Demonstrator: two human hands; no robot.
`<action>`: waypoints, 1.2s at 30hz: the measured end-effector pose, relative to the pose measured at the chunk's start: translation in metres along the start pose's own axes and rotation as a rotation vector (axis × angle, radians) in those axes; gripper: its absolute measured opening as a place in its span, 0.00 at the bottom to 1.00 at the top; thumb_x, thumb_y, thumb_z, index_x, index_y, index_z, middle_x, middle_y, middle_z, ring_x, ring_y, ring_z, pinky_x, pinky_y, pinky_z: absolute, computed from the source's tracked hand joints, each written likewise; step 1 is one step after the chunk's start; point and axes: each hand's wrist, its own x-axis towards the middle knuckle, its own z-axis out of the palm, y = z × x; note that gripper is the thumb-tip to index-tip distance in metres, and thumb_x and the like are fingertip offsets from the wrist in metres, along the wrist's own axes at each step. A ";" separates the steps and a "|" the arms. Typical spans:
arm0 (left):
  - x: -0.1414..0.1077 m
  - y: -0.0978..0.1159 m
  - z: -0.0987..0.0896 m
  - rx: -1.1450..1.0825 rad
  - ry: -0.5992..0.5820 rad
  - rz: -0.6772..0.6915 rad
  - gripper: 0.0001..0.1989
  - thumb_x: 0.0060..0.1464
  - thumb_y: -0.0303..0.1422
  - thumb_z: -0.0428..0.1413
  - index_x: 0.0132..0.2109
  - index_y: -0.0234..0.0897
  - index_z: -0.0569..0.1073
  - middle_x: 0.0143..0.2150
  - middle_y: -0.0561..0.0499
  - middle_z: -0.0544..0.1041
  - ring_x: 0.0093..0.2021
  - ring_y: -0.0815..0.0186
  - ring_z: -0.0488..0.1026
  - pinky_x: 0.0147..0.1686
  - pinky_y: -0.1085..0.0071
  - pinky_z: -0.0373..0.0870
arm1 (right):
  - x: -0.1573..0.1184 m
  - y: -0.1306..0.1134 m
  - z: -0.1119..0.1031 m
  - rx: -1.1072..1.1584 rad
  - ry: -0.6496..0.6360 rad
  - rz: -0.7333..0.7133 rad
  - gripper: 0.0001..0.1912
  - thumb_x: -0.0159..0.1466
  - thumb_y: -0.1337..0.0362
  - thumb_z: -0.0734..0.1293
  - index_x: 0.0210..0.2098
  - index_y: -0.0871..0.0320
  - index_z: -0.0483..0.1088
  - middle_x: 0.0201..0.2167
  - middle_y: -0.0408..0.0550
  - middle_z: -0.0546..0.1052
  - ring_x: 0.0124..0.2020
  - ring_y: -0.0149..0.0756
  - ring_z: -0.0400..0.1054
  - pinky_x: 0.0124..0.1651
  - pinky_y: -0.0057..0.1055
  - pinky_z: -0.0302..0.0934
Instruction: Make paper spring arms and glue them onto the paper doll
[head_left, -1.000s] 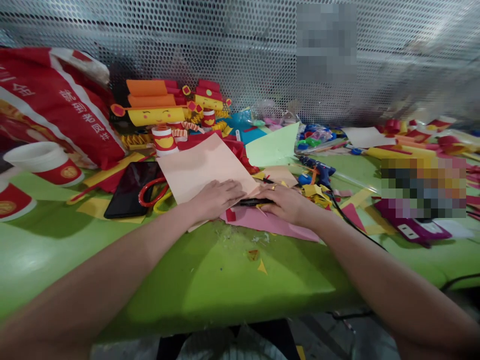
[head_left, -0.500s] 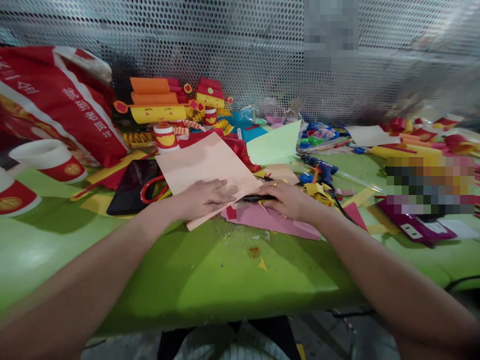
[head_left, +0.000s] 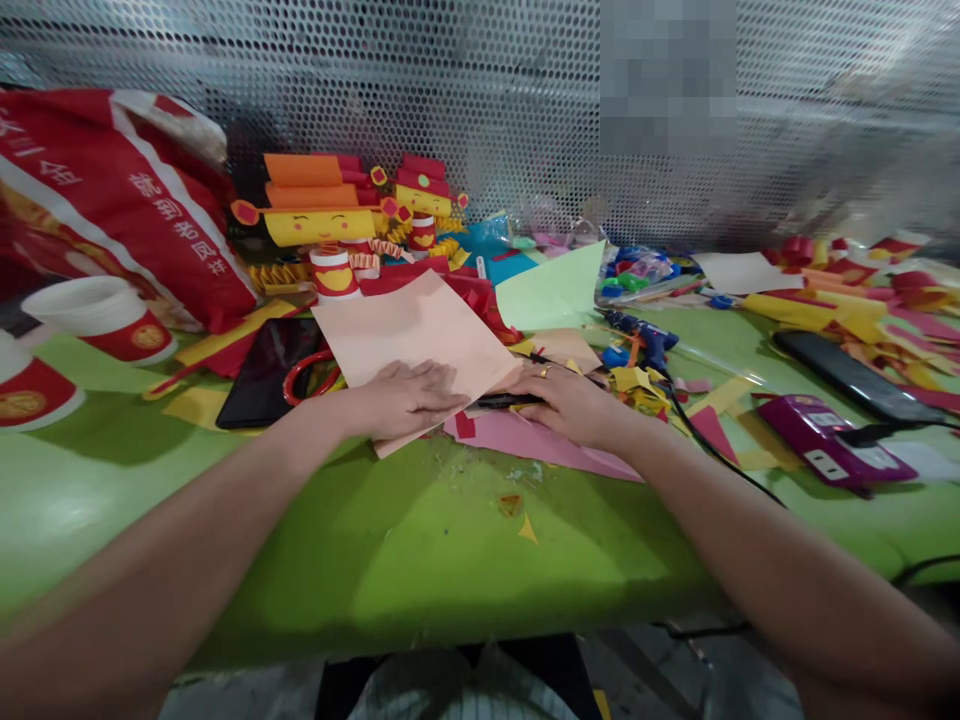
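A peach sheet of paper [head_left: 420, 325] lies tilted over the clutter in the middle of the table. My left hand [head_left: 409, 400] rests flat on its lower part, fingers stretched out and slightly apart. At the sheet's right corner, my right hand [head_left: 574, 405], with a ring on one finger, has its fingers closed over the paper edge. A dark, slender object [head_left: 506, 400] shows between the two hands, partly hidden; its kind is unclear. Under my right hand lies a pink sheet of paper [head_left: 540, 450]. Red-handled scissors [head_left: 294, 385] stick out left of the peach sheet.
Left are a black tablet-like device [head_left: 259, 375], paper cups [head_left: 97, 320] and a red bag [head_left: 142, 210]. Paper figures [head_left: 322, 225] stand behind. On the right are a blue glue gun [head_left: 649, 340] with its cord, a purple power strip [head_left: 817, 440] and a dark phone [head_left: 847, 370].
Both hands stay almost in place on the peach sheet. The whole view has shifted very slightly.
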 end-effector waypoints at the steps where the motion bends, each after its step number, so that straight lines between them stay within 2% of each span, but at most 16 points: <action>1: 0.000 0.000 0.000 0.003 0.002 0.002 0.21 0.62 0.41 0.37 0.62 0.57 0.53 0.68 0.55 0.37 0.67 0.59 0.34 0.60 0.53 0.35 | 0.000 -0.001 0.002 0.000 0.010 -0.001 0.17 0.61 0.67 0.60 0.48 0.57 0.70 0.49 0.51 0.73 0.51 0.42 0.65 0.53 0.43 0.58; 10: 0.002 0.002 0.002 0.052 -0.019 0.023 0.22 0.62 0.43 0.35 0.62 0.58 0.51 0.68 0.55 0.35 0.67 0.59 0.34 0.61 0.54 0.36 | -0.003 0.008 -0.003 0.033 0.006 -0.090 0.15 0.58 0.71 0.62 0.43 0.57 0.71 0.44 0.51 0.75 0.46 0.41 0.67 0.50 0.42 0.61; 17: 0.005 -0.001 0.006 0.078 -0.010 0.033 0.22 0.62 0.42 0.35 0.63 0.60 0.47 0.68 0.57 0.33 0.67 0.58 0.34 0.61 0.53 0.36 | -0.002 0.005 0.000 0.020 0.032 -0.065 0.15 0.59 0.71 0.60 0.44 0.59 0.71 0.44 0.53 0.75 0.47 0.42 0.67 0.51 0.43 0.60; 25: 0.007 0.004 0.008 0.068 0.033 0.057 0.22 0.62 0.42 0.36 0.62 0.61 0.47 0.68 0.59 0.37 0.67 0.58 0.36 0.61 0.52 0.37 | -0.006 0.002 -0.014 0.018 -0.030 -0.053 0.15 0.58 0.71 0.61 0.44 0.56 0.71 0.44 0.51 0.75 0.46 0.41 0.67 0.47 0.39 0.62; 31: 0.011 0.000 0.012 0.083 0.034 0.071 0.23 0.62 0.41 0.35 0.63 0.60 0.46 0.68 0.57 0.34 0.67 0.58 0.34 0.60 0.51 0.36 | -0.003 0.002 -0.007 0.022 -0.022 -0.061 0.13 0.59 0.69 0.61 0.43 0.59 0.71 0.43 0.53 0.76 0.46 0.42 0.67 0.49 0.42 0.61; 36: 0.011 0.001 0.012 0.089 0.046 0.079 0.23 0.62 0.41 0.35 0.63 0.60 0.46 0.68 0.57 0.34 0.67 0.58 0.35 0.60 0.51 0.36 | -0.006 0.004 -0.010 0.023 -0.040 -0.070 0.13 0.59 0.68 0.62 0.42 0.57 0.71 0.43 0.52 0.76 0.46 0.42 0.67 0.49 0.41 0.61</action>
